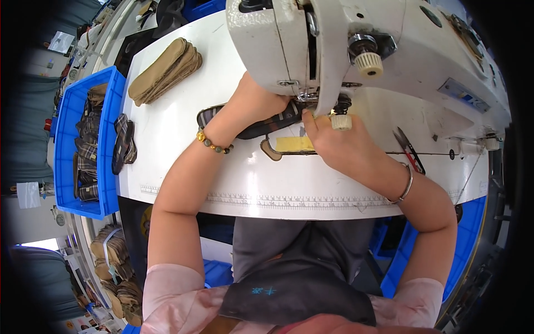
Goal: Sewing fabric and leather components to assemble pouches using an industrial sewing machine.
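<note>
A dark plaid sole-shaped piece [257, 129] lies under the head of a white sewing machine [267, 50]. My left hand [260, 100] rests over it, its closed fingers gripping the piece beside the presser foot [307, 96]; the machine head partly covers that hand. From the other side, my right hand [340, 140] reaches in with fingers curled, thumb and forefinger at the piece's end near the needle. Just below the piece, a yellow strip [295, 145] lies beside a small tan piece with dark edging [271, 150].
Scissors [409, 150] lie right of my right hand. A stack of tan insoles [167, 72] sits at the far left of the white table [172, 133]. Plaid pieces [123, 143] lean near a blue bin [105, 142] holding more. A printed ruler [311, 204] follows the front edge.
</note>
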Demonstrator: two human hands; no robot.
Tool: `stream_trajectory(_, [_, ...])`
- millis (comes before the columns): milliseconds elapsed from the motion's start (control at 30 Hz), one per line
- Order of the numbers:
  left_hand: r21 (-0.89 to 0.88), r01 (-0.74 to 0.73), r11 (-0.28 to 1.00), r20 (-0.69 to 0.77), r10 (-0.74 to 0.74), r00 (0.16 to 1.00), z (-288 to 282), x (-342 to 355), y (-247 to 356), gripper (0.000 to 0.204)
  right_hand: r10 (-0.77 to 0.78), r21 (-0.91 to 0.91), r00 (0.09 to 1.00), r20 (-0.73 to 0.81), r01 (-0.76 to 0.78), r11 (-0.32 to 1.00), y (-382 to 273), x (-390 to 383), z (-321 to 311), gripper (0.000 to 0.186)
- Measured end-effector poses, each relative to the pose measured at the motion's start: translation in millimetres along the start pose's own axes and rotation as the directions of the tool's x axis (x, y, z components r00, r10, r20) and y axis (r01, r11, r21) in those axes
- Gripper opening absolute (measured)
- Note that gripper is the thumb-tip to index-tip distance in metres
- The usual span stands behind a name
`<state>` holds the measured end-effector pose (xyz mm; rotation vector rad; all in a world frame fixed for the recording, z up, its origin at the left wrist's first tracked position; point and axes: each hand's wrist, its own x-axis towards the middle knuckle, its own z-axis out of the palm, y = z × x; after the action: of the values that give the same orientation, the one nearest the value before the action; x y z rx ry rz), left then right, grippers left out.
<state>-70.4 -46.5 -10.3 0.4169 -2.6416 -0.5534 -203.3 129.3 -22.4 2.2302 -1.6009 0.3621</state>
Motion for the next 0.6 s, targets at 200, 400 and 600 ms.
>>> stream_trajectory(200, [0.005,0.036,0.999,0.055,-0.037,0.998,-4.2,1.2,1.8,0.026,-0.014,-0.01,1.0,0.02,0.014,1.0,1.5,-1.1,0.0,0.046])
stream_trajectory(400, [-0.031,-0.008,0.999,0.014,0.009,1.0,-4.4,1.9,-0.5,0.025,-0.022,0.002,1.0,0.005,0.022,1.0,2.8,-2.0,3.5,0.046])
stream_trajectory(600, [-0.005,-0.065,0.998,-0.039,0.065,0.997,-3.0,-3.0,-3.0,0.023,0.001,0.016,1.0,0.002,-0.001,1.0,1.3,-3.7,6.6,0.046])
